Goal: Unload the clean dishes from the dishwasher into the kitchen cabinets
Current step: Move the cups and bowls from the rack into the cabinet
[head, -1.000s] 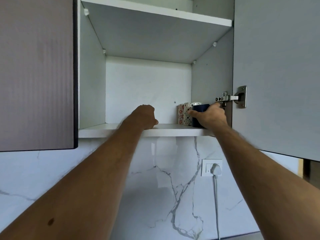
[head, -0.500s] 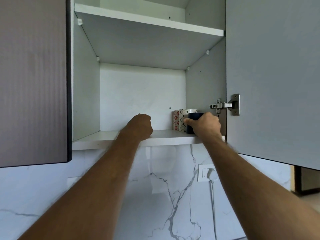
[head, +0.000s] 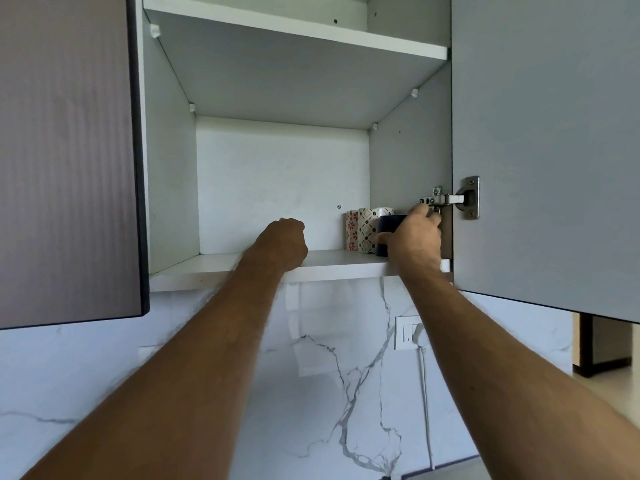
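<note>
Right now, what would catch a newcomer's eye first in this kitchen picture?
Two bare arms reach up into an open wall cabinet. The right hand grips a dark blue mug at the right end of the lower shelf, beside patterned mugs. The left hand, fingers curled, rests on the shelf's front edge; what it holds, if anything, is hidden.

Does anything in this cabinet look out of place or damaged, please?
Nothing stands out. The patterned mugs stand upright on the lower shelf, and the right hand holds the dark blue mug beside them.
</note>
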`<state>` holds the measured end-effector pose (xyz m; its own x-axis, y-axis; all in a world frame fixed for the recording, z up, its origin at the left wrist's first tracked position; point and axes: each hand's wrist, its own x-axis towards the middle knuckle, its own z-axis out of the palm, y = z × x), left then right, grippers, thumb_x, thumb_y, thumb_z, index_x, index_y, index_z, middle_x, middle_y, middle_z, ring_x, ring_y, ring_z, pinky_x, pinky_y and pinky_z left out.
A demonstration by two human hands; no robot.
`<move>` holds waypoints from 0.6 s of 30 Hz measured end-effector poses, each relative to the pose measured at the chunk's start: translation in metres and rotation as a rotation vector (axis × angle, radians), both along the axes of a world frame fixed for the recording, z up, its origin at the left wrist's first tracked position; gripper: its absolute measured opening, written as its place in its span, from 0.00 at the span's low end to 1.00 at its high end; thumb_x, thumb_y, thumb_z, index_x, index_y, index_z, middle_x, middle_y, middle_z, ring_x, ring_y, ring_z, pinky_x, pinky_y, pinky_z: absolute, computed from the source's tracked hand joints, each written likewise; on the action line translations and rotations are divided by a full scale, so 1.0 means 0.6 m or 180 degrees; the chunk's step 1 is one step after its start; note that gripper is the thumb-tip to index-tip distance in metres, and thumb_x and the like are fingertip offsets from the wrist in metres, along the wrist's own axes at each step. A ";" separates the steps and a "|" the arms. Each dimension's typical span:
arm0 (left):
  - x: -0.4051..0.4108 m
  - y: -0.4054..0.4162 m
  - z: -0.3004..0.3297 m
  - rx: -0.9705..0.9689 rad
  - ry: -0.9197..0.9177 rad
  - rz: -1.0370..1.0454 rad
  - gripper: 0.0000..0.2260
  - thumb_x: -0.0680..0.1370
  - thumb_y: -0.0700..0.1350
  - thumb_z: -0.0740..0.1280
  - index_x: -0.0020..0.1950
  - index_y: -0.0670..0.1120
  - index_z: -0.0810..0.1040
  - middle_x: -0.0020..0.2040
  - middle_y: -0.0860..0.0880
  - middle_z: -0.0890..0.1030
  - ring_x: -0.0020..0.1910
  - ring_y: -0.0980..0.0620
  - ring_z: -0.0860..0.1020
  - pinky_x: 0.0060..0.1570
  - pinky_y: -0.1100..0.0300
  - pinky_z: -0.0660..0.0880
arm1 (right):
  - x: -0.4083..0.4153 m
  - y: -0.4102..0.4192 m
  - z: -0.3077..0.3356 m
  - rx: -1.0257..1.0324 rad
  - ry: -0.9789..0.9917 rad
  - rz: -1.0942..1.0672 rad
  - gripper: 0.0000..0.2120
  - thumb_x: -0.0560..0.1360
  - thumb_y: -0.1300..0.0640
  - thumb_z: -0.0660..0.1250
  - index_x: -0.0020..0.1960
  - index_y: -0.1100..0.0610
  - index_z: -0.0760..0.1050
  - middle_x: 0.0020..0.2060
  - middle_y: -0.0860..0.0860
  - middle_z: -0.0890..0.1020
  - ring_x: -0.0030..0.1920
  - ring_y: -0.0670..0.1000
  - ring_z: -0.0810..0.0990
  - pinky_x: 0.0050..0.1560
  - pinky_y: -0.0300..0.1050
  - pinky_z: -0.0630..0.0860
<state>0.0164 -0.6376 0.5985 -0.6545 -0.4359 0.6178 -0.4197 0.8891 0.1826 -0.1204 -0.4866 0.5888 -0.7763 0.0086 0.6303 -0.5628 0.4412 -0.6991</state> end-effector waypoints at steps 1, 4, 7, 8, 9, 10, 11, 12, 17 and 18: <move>0.000 0.000 0.000 0.0000 0.0002 -0.0009 0.19 0.79 0.35 0.59 0.70 0.40 0.71 0.69 0.41 0.72 0.68 0.43 0.69 0.64 0.56 0.67 | -0.001 -0.002 0.000 -0.0029 0.0034 -0.0013 0.37 0.68 0.57 0.80 0.68 0.62 0.63 0.67 0.62 0.67 0.65 0.65 0.71 0.63 0.58 0.72; -0.001 -0.002 -0.001 0.0021 0.0008 -0.0022 0.19 0.78 0.35 0.59 0.70 0.40 0.71 0.69 0.42 0.72 0.68 0.44 0.69 0.64 0.57 0.68 | 0.000 -0.004 -0.003 -0.0003 0.0104 -0.0118 0.36 0.67 0.57 0.80 0.67 0.62 0.63 0.66 0.62 0.67 0.63 0.65 0.73 0.61 0.58 0.73; -0.001 -0.004 -0.001 0.0006 0.0019 -0.0051 0.19 0.78 0.35 0.59 0.70 0.40 0.71 0.69 0.41 0.72 0.68 0.44 0.69 0.64 0.57 0.68 | 0.004 -0.003 -0.005 0.0217 0.0144 -0.0376 0.34 0.68 0.51 0.79 0.66 0.61 0.67 0.65 0.61 0.69 0.63 0.63 0.73 0.57 0.58 0.75; -0.002 -0.005 -0.002 0.0010 0.0016 -0.0057 0.19 0.78 0.35 0.59 0.69 0.40 0.71 0.69 0.41 0.73 0.68 0.43 0.70 0.63 0.57 0.68 | 0.005 -0.001 -0.007 0.0373 0.0142 -0.0510 0.33 0.68 0.48 0.79 0.65 0.61 0.71 0.63 0.60 0.72 0.63 0.62 0.74 0.56 0.58 0.76; -0.003 -0.005 -0.002 0.0002 0.0017 -0.0062 0.19 0.78 0.35 0.59 0.69 0.40 0.72 0.68 0.41 0.73 0.67 0.43 0.70 0.63 0.57 0.69 | 0.004 0.000 -0.007 0.0518 0.0141 -0.0607 0.31 0.68 0.45 0.78 0.63 0.61 0.74 0.60 0.60 0.76 0.61 0.61 0.75 0.54 0.57 0.76; -0.004 -0.007 -0.002 -0.0015 0.0031 -0.0067 0.19 0.78 0.35 0.59 0.69 0.40 0.72 0.68 0.41 0.73 0.67 0.43 0.70 0.63 0.56 0.69 | 0.003 0.000 -0.007 0.0614 0.0136 -0.0642 0.28 0.69 0.44 0.77 0.60 0.60 0.76 0.57 0.59 0.79 0.58 0.61 0.78 0.53 0.55 0.77; -0.005 -0.007 -0.003 -0.0033 0.0050 -0.0074 0.19 0.77 0.34 0.59 0.68 0.40 0.73 0.67 0.41 0.74 0.66 0.43 0.71 0.63 0.55 0.69 | 0.002 0.000 -0.007 0.0661 0.0135 -0.0624 0.26 0.69 0.43 0.77 0.58 0.59 0.77 0.55 0.58 0.81 0.56 0.61 0.80 0.52 0.54 0.77; -0.006 -0.007 -0.003 -0.0048 0.0075 -0.0082 0.19 0.77 0.34 0.59 0.68 0.40 0.73 0.67 0.41 0.74 0.66 0.43 0.71 0.63 0.55 0.69 | 0.000 0.000 -0.007 0.0685 0.0139 -0.0583 0.25 0.69 0.43 0.77 0.58 0.58 0.78 0.54 0.58 0.82 0.55 0.61 0.81 0.51 0.52 0.77; -0.005 -0.007 -0.005 -0.0079 0.0220 -0.0132 0.18 0.77 0.33 0.59 0.67 0.39 0.73 0.66 0.42 0.75 0.66 0.43 0.71 0.64 0.54 0.69 | -0.003 -0.006 -0.002 0.0815 0.0135 -0.0327 0.23 0.68 0.39 0.75 0.55 0.53 0.81 0.50 0.55 0.83 0.52 0.58 0.82 0.47 0.47 0.75; -0.005 -0.008 -0.006 -0.0088 0.0255 -0.0134 0.18 0.77 0.33 0.59 0.67 0.40 0.74 0.66 0.42 0.75 0.66 0.43 0.71 0.63 0.54 0.69 | -0.005 -0.007 -0.002 0.0797 0.0101 -0.0252 0.23 0.68 0.40 0.75 0.55 0.54 0.81 0.50 0.55 0.83 0.52 0.58 0.81 0.48 0.47 0.76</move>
